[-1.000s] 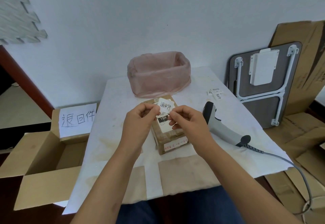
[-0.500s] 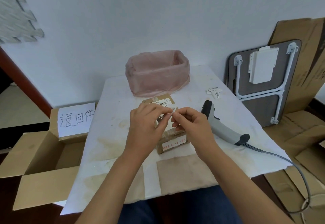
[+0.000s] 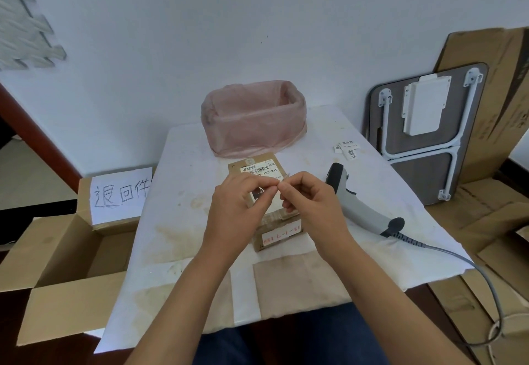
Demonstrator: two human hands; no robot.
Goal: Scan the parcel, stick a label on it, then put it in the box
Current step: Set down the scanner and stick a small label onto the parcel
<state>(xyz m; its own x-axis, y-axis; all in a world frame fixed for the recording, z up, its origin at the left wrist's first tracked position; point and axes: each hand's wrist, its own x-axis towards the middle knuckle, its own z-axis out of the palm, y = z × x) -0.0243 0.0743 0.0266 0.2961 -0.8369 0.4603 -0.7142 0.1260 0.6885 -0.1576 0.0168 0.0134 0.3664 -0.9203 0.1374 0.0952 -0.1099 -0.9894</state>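
Both hands meet above the parcel (image 3: pixel 264 193), fingertips pinched together. Left hand (image 3: pixel 237 207) and right hand (image 3: pixel 309 204) each nip an edge of a small label (image 3: pixel 283 180); only a pale sliver shows between thumb and forefinger tips, so its printed side can't be read. Neither hand touches the parcel as far as I can tell; they sit over its middle and hide most of the top.

Parcel: brown cardboard carton, flat on the white-covered table (image 3: pixel 183 221), centre of the table. Shipping sticker with barcode on its far top edge, a white strip with red handwriting on its near side face.

Relative to the parcel:
- scanner (image 3: pixel 357 201) just to the right, lying on its side on the table, grey body, black head pointing away, cable running off the near-right table edge.
- pink-lined bin (image 3: pixel 253 118) right behind it, at the far edge of the table.
- a few loose label slips (image 3: pixel 347 148) to the far right, beyond the scanner.
- open cardboard box (image 3: pixel 65 264) well to the left, on the floor beside the table, flaps up; a white sheet with handwritten characters (image 3: pixel 120 193) on its far flap.
- folded table (image 3: pixel 423 124) leaning on the wall far right.
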